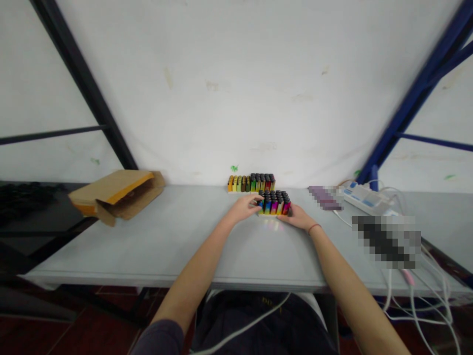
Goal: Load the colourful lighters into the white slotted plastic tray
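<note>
One cardboard box (118,195), flaps open and lying on its side, sits well to the left of my hands on the grey worktop (166,241); no print can be read on it. My left hand (246,207) closes its fingers against the left end of one block of lighters (275,203), which stands on the worktop between my hands, dark caps up and bodies multicoloured. Just beyond the block is one row of lighters (251,182), yellow at its left end and rainbow-tinted at its right. That makes two groups; the single lighters are too small to count, and their labels are illegible. My right hand (299,217) grips the block's right end and wears one red wrist band (314,227). Further right lie two pixelated items, one purple (325,197) and one dark (388,241), then one white power strip (364,196) with several white cables (417,296) trailing off the edge.
</note>
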The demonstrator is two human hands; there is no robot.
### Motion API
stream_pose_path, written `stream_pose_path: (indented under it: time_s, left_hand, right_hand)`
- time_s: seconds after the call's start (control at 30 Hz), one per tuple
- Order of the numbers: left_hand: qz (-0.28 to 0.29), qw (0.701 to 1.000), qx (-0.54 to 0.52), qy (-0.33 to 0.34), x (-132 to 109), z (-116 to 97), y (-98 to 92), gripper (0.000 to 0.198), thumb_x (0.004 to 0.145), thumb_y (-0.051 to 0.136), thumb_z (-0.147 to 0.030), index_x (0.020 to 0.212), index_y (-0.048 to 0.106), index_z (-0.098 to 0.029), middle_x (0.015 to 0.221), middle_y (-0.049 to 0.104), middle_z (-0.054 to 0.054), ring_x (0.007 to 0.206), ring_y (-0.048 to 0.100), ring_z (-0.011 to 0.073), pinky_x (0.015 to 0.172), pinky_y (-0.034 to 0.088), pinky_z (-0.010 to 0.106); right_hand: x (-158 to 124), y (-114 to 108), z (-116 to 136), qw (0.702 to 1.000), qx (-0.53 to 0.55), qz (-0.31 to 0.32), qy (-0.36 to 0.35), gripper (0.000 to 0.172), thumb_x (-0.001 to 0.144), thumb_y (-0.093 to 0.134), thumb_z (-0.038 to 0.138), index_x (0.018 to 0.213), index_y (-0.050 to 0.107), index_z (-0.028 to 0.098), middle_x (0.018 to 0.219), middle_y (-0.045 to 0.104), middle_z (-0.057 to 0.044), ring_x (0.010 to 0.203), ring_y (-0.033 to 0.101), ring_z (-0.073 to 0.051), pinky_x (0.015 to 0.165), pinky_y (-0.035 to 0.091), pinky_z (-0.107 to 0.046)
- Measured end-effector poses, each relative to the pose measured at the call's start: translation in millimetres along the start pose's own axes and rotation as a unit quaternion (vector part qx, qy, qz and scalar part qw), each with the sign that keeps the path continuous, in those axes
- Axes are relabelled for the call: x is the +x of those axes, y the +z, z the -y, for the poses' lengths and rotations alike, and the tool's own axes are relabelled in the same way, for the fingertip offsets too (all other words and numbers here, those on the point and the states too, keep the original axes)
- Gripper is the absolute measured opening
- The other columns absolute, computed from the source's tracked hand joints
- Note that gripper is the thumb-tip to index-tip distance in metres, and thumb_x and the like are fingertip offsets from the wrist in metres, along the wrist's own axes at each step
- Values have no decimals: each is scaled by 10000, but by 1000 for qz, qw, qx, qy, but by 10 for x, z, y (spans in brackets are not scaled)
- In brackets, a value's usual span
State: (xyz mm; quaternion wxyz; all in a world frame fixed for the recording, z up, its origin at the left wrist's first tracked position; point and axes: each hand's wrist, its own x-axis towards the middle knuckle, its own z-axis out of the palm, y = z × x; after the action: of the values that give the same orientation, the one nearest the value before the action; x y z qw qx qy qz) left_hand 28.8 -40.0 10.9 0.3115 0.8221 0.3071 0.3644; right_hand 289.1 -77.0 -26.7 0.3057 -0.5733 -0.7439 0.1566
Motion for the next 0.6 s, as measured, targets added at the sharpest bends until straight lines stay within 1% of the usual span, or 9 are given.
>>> stream_pose_path:
  time_s: [0.1, 0.17, 0.27, 0.33, 0.4, 0.47, 0.53, 0.6]
  left_hand:
    - [-1, 1000, 26, -6, 2, 14, 10, 283, 799, 628, -186, 1079, 670, -188, 1050, 671, 54, 843, 652, 151, 802, 569, 306]
    - [-12, 998, 54, 12, 4, 26, 19, 258, 822, 617, -216, 1071, 682, -195, 1076, 641, 60, 849, 640, 148, 787, 565, 296]
    - [-33, 992, 111, 53, -5, 37, 40, 262, 848, 605, -255, 1091, 694, -219, 1148, 575, 69, 901, 623, 150, 847, 545, 312]
    - [-32, 986, 145, 70, -22, 38, 56, 292, 867, 582, -256, 1141, 679, -231, 1155, 562, 73, 934, 616, 159, 911, 519, 334]
    - [-23, 983, 161, 81, -42, 43, 71, 360, 881, 565, -279, 1234, 624, -241, 1176, 561, 79, 973, 610, 173, 942, 501, 345]
    - [-24, 983, 158, 86, -58, 63, 80, 464, 891, 556, -338, 1346, 523, -256, 1230, 549, 83, 1008, 601, 182, 951, 494, 346]
    - [-41, 984, 150, 81, -63, 109, 77, 542, 900, 538, -388, 1415, 428, -260, 1251, 546, 83, 1035, 592, 183, 955, 491, 341]
    - [-65, 984, 153, 60, -60, 184, 52, 535, 914, 511, -392, 1418, 412, -244, 1216, 569, 80, 1054, 586, 184, 963, 485, 342]
  right_hand:
    - [-13, -12, 24, 1000, -4, 4, 1, 534, 738, 695, 491, 1161, 583, 184, 1128, 700, -114, 995, 660, -301, 896, 520, -429]
    - [-18, -9, 48, 1000, -13, 6, -3, 530, 739, 688, 512, 1143, 590, 185, 1110, 702, -109, 994, 657, -298, 898, 514, -428]
    - [-7, 22, 94, 1000, -16, -15, -20, 574, 707, 711, 536, 1140, 585, 182, 1115, 690, -110, 1032, 638, -299, 926, 496, -434]
    - [12, 55, 120, 998, 13, -40, -51, 665, 680, 737, 536, 1200, 549, 167, 1193, 654, -127, 1099, 610, -297, 968, 474, -432]
    - [35, 88, 135, 994, 54, -56, -77, 780, 661, 759, 527, 1288, 484, 152, 1279, 604, -148, 1157, 583, -290, 1006, 453, -428]
    - [56, 110, 136, 992, 80, -58, -76, 871, 646, 776, 519, 1349, 425, 143, 1306, 585, -162, 1167, 582, -286, 1011, 453, -431]
    - [68, 111, 124, 993, 81, -56, -64, 923, 620, 798, 517, 1367, 410, 138, 1286, 599, -169, 1145, 598, -290, 996, 467, -438]
    - [65, 85, 98, 995, 65, -58, -52, 942, 585, 821, 516, 1355, 431, 141, 1258, 619, -165, 1120, 615, -294, 983, 478, -441]
